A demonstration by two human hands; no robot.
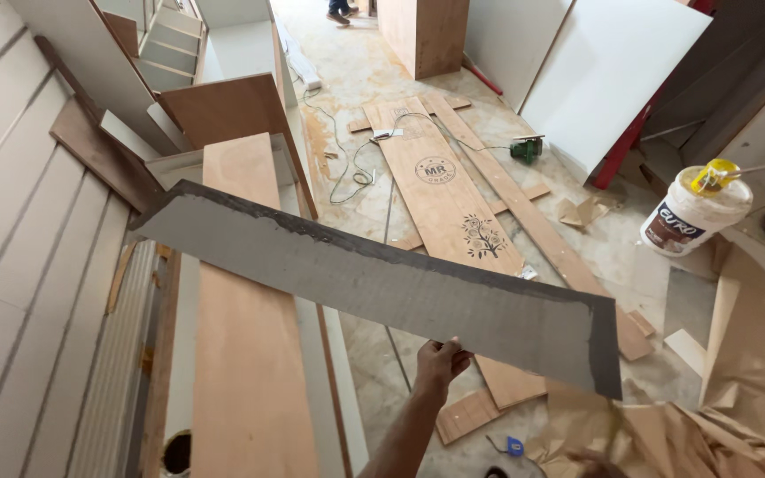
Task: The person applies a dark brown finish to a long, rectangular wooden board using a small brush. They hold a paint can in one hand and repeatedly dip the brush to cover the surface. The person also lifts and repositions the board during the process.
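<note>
My left hand (442, 361) reaches up from the bottom of the view and grips the lower edge of a long grey laminate strip (374, 279). The strip hangs in the air, slanting from upper left to lower right, with darker rough edges and a dark band at its right end. Below its left half lies a long plywood board (245, 354) on a white cabinet carcass (334, 372). My right hand does not show; a dark blurred shape (597, 464) at the bottom edge is too unclear to tell.
Plywood planks (453, 199) with printed marks lie on the floor, with a white cable (347, 164) and a green power tool (527, 149). A white bucket (691, 217) stands at right. Brown paper (754, 354) covers the lower right. White panels lean at left and back. A person's feet (340, 15) show far off.
</note>
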